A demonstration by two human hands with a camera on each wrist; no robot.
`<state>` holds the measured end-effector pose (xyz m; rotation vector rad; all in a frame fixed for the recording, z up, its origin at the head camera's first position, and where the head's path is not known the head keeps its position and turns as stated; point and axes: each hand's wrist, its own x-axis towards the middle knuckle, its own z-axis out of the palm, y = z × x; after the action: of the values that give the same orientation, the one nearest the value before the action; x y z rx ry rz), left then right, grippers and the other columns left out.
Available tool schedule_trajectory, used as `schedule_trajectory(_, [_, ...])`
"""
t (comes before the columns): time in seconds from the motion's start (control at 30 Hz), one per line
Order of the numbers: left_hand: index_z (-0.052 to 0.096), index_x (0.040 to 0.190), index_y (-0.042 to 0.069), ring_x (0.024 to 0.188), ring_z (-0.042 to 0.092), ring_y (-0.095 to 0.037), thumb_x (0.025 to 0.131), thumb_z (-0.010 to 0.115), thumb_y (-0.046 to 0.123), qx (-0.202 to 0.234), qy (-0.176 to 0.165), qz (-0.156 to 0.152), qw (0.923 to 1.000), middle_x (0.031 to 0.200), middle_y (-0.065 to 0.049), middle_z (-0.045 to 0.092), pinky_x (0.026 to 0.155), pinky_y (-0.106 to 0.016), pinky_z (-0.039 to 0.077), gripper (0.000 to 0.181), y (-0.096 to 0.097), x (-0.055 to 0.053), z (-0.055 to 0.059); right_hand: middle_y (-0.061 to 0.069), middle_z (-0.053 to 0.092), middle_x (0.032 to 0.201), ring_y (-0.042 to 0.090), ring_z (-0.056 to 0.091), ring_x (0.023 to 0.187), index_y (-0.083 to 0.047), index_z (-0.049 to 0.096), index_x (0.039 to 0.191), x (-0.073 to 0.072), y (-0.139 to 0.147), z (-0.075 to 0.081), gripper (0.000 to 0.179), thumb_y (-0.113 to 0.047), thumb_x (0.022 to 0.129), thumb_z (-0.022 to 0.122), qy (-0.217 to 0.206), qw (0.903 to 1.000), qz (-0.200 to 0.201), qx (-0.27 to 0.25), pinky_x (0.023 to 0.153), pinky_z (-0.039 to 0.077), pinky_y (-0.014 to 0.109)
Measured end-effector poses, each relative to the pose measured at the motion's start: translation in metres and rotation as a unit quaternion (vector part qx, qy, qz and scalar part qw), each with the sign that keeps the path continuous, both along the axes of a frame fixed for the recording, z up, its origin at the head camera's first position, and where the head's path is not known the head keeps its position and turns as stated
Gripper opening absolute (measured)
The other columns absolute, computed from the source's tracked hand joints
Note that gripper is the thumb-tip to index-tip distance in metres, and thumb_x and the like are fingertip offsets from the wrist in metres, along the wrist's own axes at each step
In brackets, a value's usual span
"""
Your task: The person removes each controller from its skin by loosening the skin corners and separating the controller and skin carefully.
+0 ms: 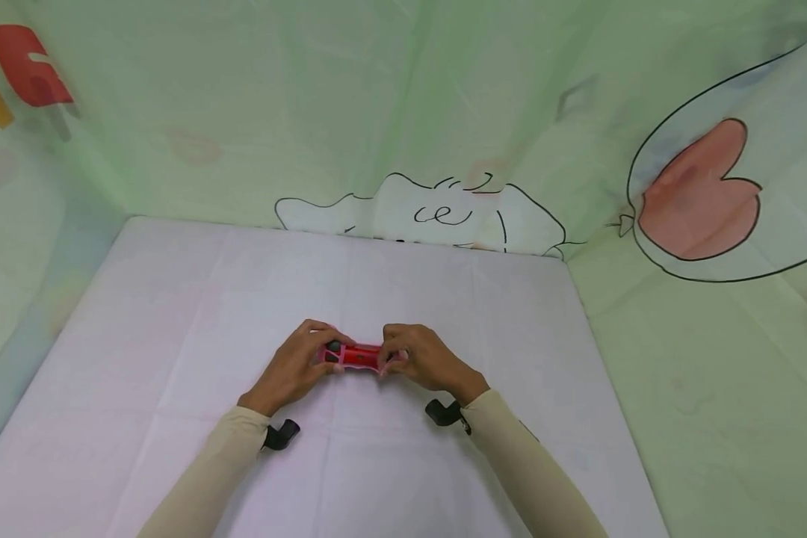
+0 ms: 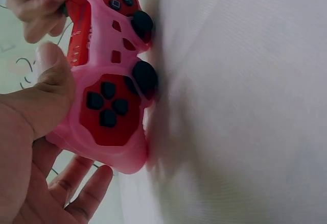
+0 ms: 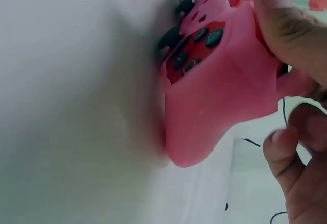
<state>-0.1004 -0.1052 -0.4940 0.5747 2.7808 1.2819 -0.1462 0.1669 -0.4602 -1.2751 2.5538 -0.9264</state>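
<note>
A red game controller [image 1: 359,357] in a pink soft cover [image 2: 102,40] is held between both hands, low over the white table. It stands on edge, and its black thumbsticks [image 2: 145,78] lie right at the white cloth. My left hand [image 1: 294,368] grips the end with the direction pad [image 2: 108,104], thumb along the cover's upper edge and other fingers behind. At the opposite end my right hand [image 1: 424,357] pinches the cover by its shoulder edge. In the right wrist view the pink grip [image 3: 204,117] juts down below that hand. Red casing shows through the cover's openings.
The table [image 1: 242,284] is spread with a white creased cloth. Pale green printed sheeting [image 1: 276,112] stands behind and at the sides. Black wrist-camera mounts [image 1: 282,435] stick out by both sleeves, close over the cloth.
</note>
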Motion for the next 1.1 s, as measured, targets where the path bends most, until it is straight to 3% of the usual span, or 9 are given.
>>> schedule_trajectory(0.2, [0.075, 0.127, 0.024, 0.13, 0.059, -0.025, 0.084, 0.088, 0.02, 0.004, 0.001, -0.003, 1.0, 0.133, -0.004, 0.067, 0.107, -0.051, 0.052, 0.045, 0.001, -0.002, -0.001, -0.01, 0.056, 0.085, 0.006, 0.055, 0.083, -0.019, 0.082, 0.08, 0.003, 0.014, -0.005, 0.017, -0.006, 0.077, 0.093, -0.068, 0.9975, -0.009, -0.019, 0.068, 0.044, 0.024])
schedule_trajectory(0.47, [0.076, 0.124, 0.024, 0.132, 0.059, -0.027, 0.084, 0.089, 0.017, 0.019, -0.006, -0.002, 0.9998, 0.133, -0.005, 0.068, 0.11, -0.054, 0.051, 0.044, -0.002, -0.002, -0.003, -0.01, 0.058, 0.083, 0.01, 0.054, 0.076, -0.022, 0.079, 0.072, 0.003, 0.022, -0.014, 0.023, -0.006, 0.073, 0.096, -0.073, 0.9956, -0.029, -0.05, 0.065, 0.041, 0.022])
schedule_trajectory(0.77, [0.077, 0.124, 0.025, 0.133, 0.058, -0.027, 0.084, 0.089, 0.017, 0.021, -0.01, -0.002, 0.9997, 0.135, -0.006, 0.066, 0.112, -0.054, 0.049, 0.043, -0.005, -0.002, -0.004, -0.004, 0.068, 0.089, 0.024, 0.053, 0.074, -0.025, 0.078, 0.076, 0.0, 0.028, -0.03, 0.022, -0.014, 0.075, 0.097, -0.15, 0.9807, -0.08, -0.097, 0.063, 0.038, 0.022])
schedule_trajectory(1.0, [0.077, 0.123, 0.024, 0.132, 0.06, -0.029, 0.081, 0.091, 0.017, 0.018, 0.006, 0.003, 0.9998, 0.134, -0.007, 0.066, 0.111, -0.055, 0.051, 0.045, -0.003, -0.002, -0.006, 0.017, 0.059, 0.088, 0.026, 0.049, 0.076, -0.017, 0.071, 0.102, 0.007, 0.024, -0.038, 0.04, -0.012, 0.073, 0.099, -0.203, 0.9561, -0.152, -0.146, 0.065, 0.04, 0.025])
schedule_trajectory(1.1, [0.077, 0.124, 0.025, 0.132, 0.06, -0.029, 0.081, 0.091, 0.019, 0.016, 0.007, 0.004, 0.9998, 0.134, -0.007, 0.066, 0.11, -0.055, 0.051, 0.045, -0.002, -0.001, -0.007, 0.01, 0.069, 0.106, 0.026, 0.055, 0.09, -0.022, 0.074, 0.118, 0.012, 0.02, -0.044, 0.053, -0.014, 0.073, 0.099, -0.176, 0.9579, -0.168, -0.153, 0.076, 0.047, 0.029])
